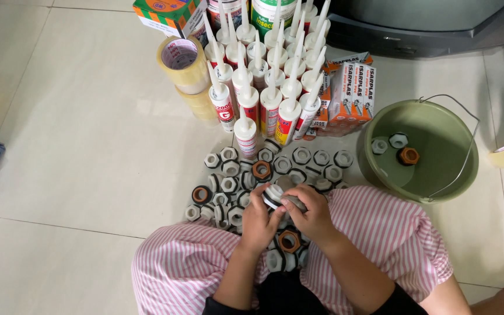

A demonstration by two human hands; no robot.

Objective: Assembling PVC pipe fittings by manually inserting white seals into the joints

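Both hands meet above the lap: the left hand and right hand close their fingers around a white plastic fitting with a black ring. It looks light, rigid and smooth; the ridged nut edges likely offer the surest hold. More fittings lie on the floor.

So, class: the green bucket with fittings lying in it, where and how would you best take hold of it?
Probably by the wire handle of the green bucket, from above on its right side: the handle lies folded along that rim, while the round wall looks too wide for one hand.
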